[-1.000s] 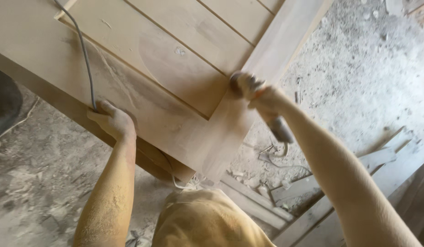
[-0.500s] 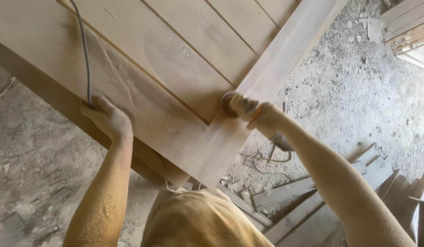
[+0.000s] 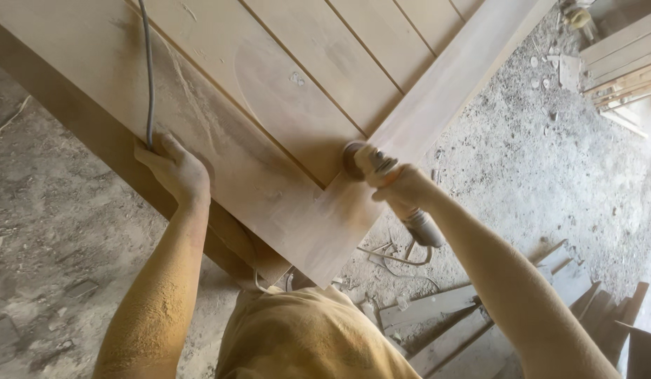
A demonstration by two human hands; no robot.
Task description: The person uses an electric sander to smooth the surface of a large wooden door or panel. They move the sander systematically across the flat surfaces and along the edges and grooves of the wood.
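Note:
A large pale wooden door panel (image 3: 283,105) with grooved boards and a wide frame lies flat in front of me, dusted with sawdust. My right hand (image 3: 403,188) grips a hand-held disc sander (image 3: 371,165), its round disc pressed on the panel's frame near the inner corner. The sander's grey body (image 3: 424,228) sticks out behind my fist. My left hand (image 3: 172,168) rests on the panel's near edge, fingers pressing on the grey power cable (image 3: 148,77) that runs across the wood. Both forearms are coated in yellow dust.
The dusty ground (image 3: 550,161) lies to the right and left of the panel. Loose wooden planks and offcuts (image 3: 438,309) lie on the ground at the lower right. More stacked boards (image 3: 620,63) sit at the upper right. A thin cord (image 3: 389,258) trails below the panel's corner.
The sander has slid a little down and left along the frame toward the inner corner. My view has shifted, so the panel appears further right. My left hand keeps its hold.

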